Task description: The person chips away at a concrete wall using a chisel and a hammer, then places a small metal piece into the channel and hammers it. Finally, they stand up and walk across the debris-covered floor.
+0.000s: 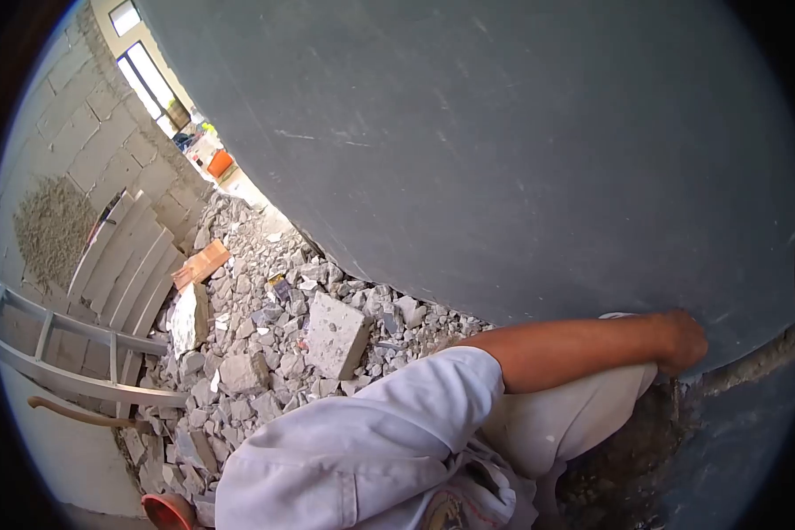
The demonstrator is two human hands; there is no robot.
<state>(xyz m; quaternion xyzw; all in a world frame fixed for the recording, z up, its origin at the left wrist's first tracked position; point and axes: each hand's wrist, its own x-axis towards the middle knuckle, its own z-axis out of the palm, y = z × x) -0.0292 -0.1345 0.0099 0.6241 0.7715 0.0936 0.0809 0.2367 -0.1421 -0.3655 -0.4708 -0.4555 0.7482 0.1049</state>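
From the lower left, my left arm in a white sleeve reaches across to the right over a bent knee in pale trousers (583, 411). At its end my left hand (683, 344) is closed in a fist low against the dark grey wall (503, 159), its fingers mostly hidden behind the back of the hand. A thin, narrow piece shows just below the fist, and I cannot tell what the hand holds. Beside it runs a rough broken groove (751, 360) along the wall's lower edge, with dark loose soil (632, 464) under it. My right hand is out of sight.
Broken concrete rubble (265, 353) covers the ground at left, with a larger block (336, 336) and a broken orange brick (201, 265) in it. A metal ladder (79, 340), a wooden handle (84, 412), stacked pale panels (128, 256) and a reddish bucket (170, 511) are farther left.
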